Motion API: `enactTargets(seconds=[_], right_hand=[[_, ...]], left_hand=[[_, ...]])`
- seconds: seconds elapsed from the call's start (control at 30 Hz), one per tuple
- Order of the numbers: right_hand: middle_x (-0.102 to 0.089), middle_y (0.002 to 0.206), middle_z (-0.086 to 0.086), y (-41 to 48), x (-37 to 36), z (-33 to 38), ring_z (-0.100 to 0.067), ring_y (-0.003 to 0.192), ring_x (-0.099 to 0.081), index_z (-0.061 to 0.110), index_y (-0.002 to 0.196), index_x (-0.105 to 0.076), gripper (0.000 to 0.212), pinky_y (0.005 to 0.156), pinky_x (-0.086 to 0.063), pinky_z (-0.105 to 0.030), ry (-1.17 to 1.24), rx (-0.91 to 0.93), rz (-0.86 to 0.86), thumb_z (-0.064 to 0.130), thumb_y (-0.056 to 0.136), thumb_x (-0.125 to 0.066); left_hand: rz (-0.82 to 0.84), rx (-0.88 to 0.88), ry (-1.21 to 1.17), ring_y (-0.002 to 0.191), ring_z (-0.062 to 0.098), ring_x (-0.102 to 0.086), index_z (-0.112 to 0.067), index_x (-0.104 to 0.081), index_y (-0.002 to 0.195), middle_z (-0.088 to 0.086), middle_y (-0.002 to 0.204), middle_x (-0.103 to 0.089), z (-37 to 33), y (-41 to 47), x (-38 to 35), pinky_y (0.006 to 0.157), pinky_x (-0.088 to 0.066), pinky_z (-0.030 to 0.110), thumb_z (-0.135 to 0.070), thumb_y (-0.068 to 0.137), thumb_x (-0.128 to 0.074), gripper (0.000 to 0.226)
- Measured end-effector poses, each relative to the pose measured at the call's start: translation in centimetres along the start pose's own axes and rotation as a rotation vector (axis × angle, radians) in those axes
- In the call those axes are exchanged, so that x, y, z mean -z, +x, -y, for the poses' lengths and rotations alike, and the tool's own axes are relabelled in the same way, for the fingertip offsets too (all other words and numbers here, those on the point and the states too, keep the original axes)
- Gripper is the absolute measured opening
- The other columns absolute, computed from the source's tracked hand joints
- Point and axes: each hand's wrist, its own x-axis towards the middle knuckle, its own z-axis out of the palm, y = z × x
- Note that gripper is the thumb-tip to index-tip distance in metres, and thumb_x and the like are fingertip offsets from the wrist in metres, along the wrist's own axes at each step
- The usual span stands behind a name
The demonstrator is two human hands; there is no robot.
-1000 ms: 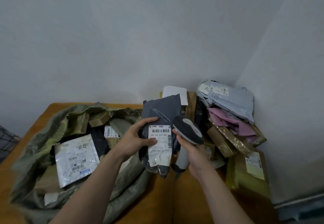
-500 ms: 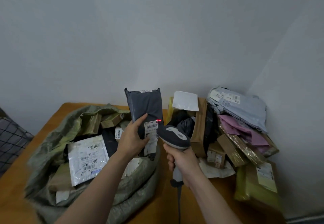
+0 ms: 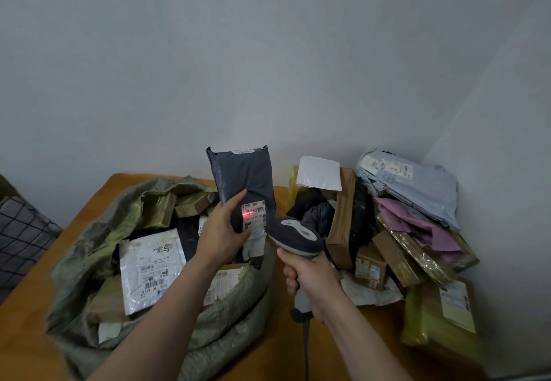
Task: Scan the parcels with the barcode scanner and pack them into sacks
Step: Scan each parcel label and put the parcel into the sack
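My left hand (image 3: 222,230) grips a dark grey poly-bag parcel (image 3: 243,176) upright above the sack's right rim, its white label (image 3: 254,216) facing me. A red scan line glows across that label. My right hand (image 3: 310,280) grips the handle of the grey barcode scanner (image 3: 293,236), whose head points left at the label from just beside it. The open grey-green woven sack (image 3: 89,249) lies on the left of the wooden table and holds several parcels, among them a white bag marked 007 (image 3: 150,267).
A heap of parcels fills the right corner: a brown box (image 3: 343,216), a light blue-grey bag (image 3: 414,181), a pink bag (image 3: 417,225), a yellow-green wrapped box (image 3: 441,315). The orange table (image 3: 357,348) meets walls behind and right. A netted object (image 3: 21,231) sits at far left.
My left hand raised the grey parcel upright and moved it left over the sack. The scanner swung toward the label, and the red line now lies across the barcode.
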Motion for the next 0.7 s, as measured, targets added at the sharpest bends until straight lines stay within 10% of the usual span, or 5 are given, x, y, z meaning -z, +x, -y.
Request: enactTargets(seconds=[0.7], right_hand=[[-0.045,0.055,0.001,0.9,-0.8,-0.1,-0.012,0.049,-0.042,0.009,0.098,-0.068,0.012,0.048,-0.037,-0.026,0.033,-0.01,0.019,0.019,0.094,-0.072]], left_hand=[[-0.003,0.016,-0.023,0.131,0.027,-0.054,-0.034,-0.043,0.155,0.008,0.142,-0.055,0.9,0.2,0.1,0.106,-0.051,0.042,-0.009,0.079,-0.087,0.091]])
